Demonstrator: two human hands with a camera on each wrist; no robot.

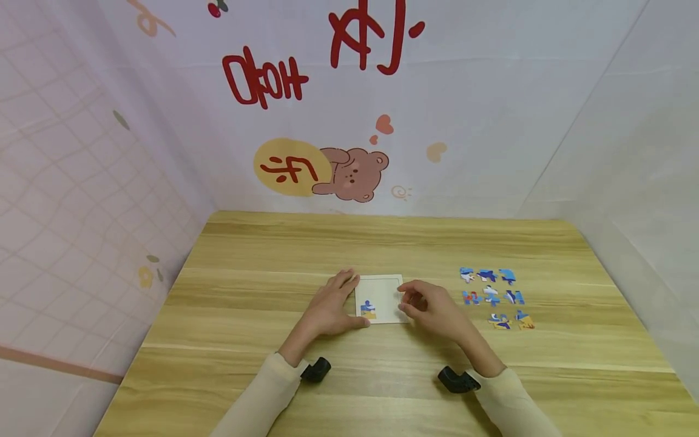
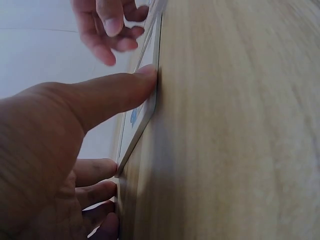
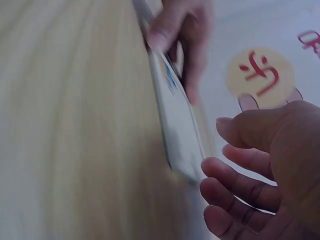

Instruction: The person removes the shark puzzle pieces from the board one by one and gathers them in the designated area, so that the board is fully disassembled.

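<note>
A white square puzzle board lies on the table with a blue and yellow puzzle piece in its near left corner. My left hand rests at the board's left side. Its thumb presses the near edge, while the fingers touch the board's border with their tips. At the right edge, my right hand hovers with thumb and fingers loosely bent and apart. No piece shows between the right fingers in the right wrist view.
Several loose puzzle pieces lie in rough rows on the wooden table, right of the board. White printed cloth walls enclose the table at the back and sides. Each wrist wears a black device.
</note>
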